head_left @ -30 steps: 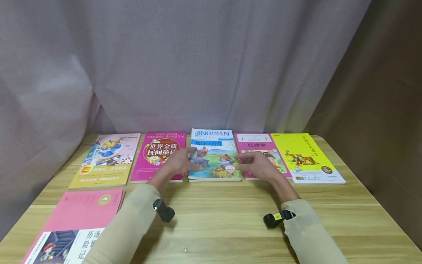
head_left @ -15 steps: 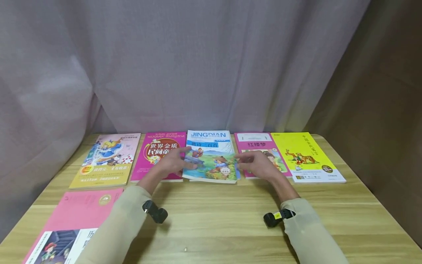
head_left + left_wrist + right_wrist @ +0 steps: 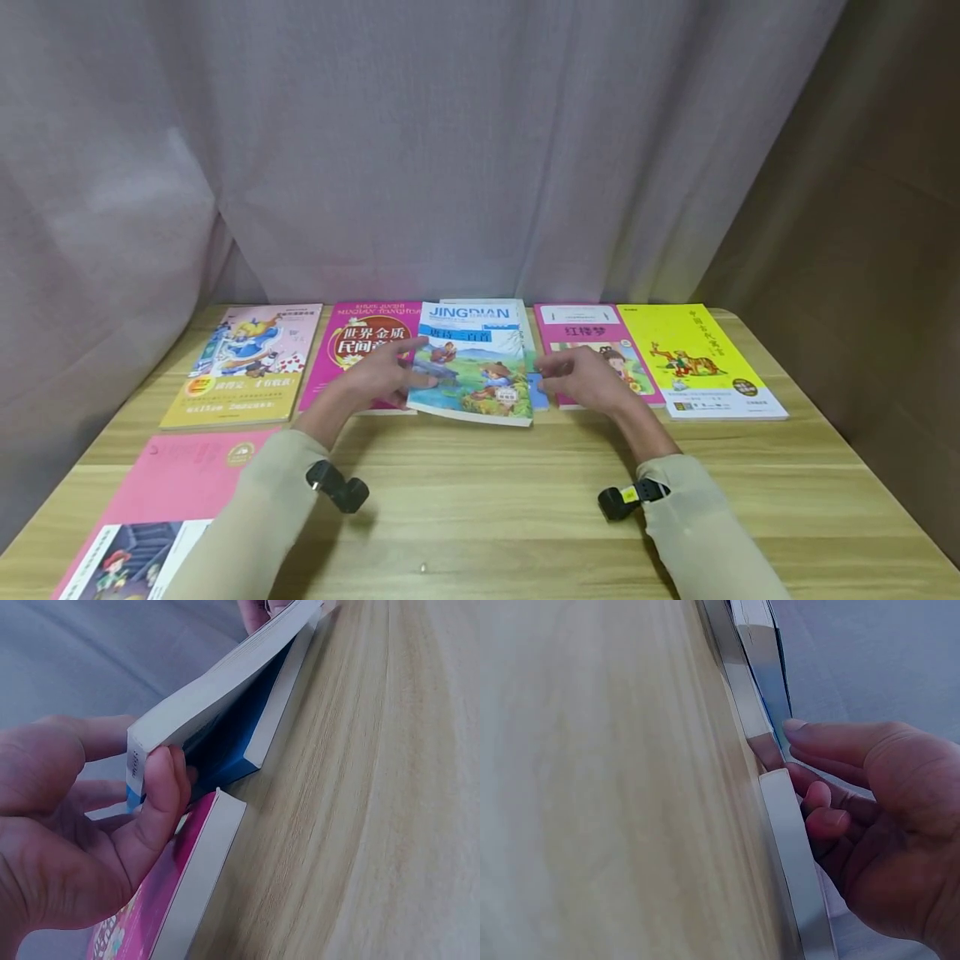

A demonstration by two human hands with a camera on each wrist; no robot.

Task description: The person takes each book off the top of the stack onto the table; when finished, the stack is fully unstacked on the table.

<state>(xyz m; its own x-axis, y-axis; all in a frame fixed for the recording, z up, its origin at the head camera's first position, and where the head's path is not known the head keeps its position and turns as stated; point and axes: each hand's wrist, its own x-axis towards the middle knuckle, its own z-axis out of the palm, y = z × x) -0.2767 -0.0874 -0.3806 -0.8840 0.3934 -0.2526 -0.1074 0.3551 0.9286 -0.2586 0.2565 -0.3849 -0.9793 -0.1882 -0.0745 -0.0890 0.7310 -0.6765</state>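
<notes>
My left hand (image 3: 371, 375) grips the left edge of a blue-and-white paperback book (image 3: 472, 358) with "JINGDIAN" on its cover. In the left wrist view its fingers curl round the spine, and the book is tilted up off a second blue book (image 3: 244, 739). That lower book lies flat, showing past the upper one's right edge. My right hand (image 3: 581, 379) is at the right side of the two books, over the edge of a pink book (image 3: 562, 333). In the right wrist view its fingers are loosely bent, with the fingertips (image 3: 795, 727) by the books' corners; contact is hard to make out.
A magenta book (image 3: 367, 321) lies partly under my left hand. Farther left are a pink-and-yellow book (image 3: 247, 358) and, nearer, a pink book (image 3: 187, 483) partly covered by my sleeve. A yellow book (image 3: 690, 350) lies at right. A grey curtain (image 3: 480, 150) hangs behind the wooden table (image 3: 480, 517).
The upper JINGDIAN book has shifted left and towards me with my left hand, uncovering part of the blue book beneath. My right hand has stayed almost still.
</notes>
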